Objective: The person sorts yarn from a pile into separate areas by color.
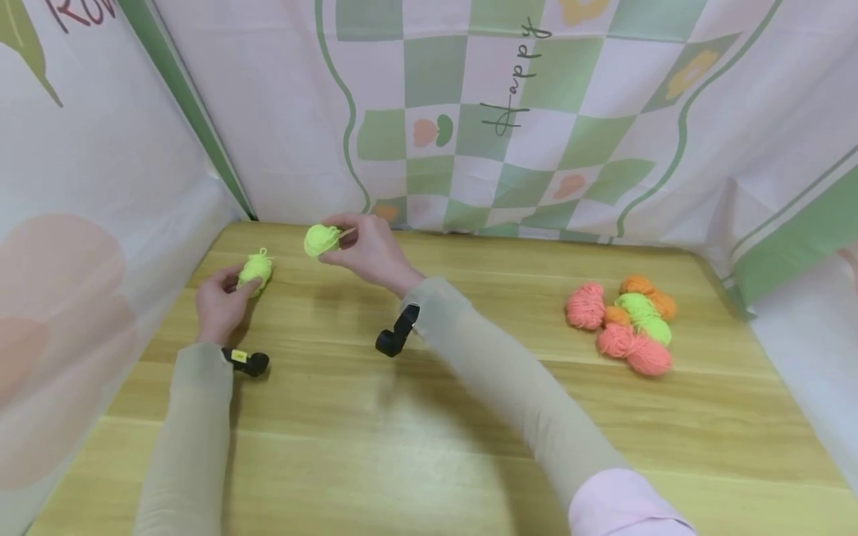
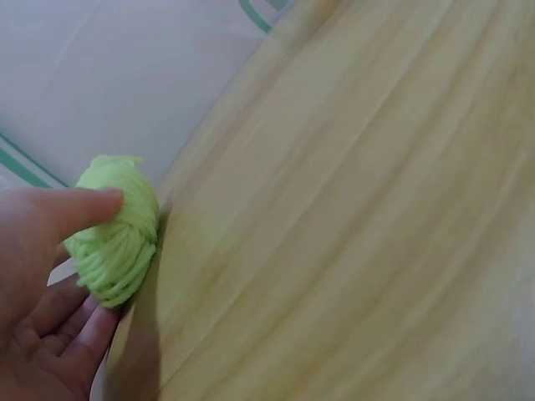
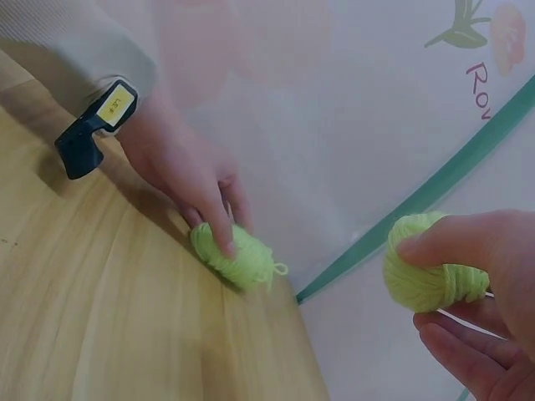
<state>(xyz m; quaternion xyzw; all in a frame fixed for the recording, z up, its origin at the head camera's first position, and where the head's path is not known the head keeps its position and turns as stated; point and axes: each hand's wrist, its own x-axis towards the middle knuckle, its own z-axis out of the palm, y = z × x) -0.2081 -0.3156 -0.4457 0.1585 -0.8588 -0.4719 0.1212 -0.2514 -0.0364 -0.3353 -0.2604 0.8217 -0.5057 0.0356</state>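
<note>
At the table's left side my left hand (image 1: 221,304) grips a yellow-green ball of yarn (image 1: 256,272), thumb across its near side and fingers beneath. A small loop of yarn sticks up from its far end. My right hand (image 1: 372,251) pinches a second yellow-green yarn ball (image 1: 322,240) between thumb and fingers, raised over the back left of the table. In the right wrist view this second ball (image 3: 422,280) shows wound strands, with the left hand (image 3: 188,180) and its ball (image 3: 238,257) low at the tabletop beyond.
On the right of the wooden table (image 1: 429,417) lies a cluster of yarn balls: pink (image 1: 585,306), orange (image 1: 638,285) and yellow-green (image 1: 643,316) ones, touching each other. Printed cloth (image 1: 268,97) hangs along the back and sides. Both wrists wear black camera mounts (image 1: 395,333).
</note>
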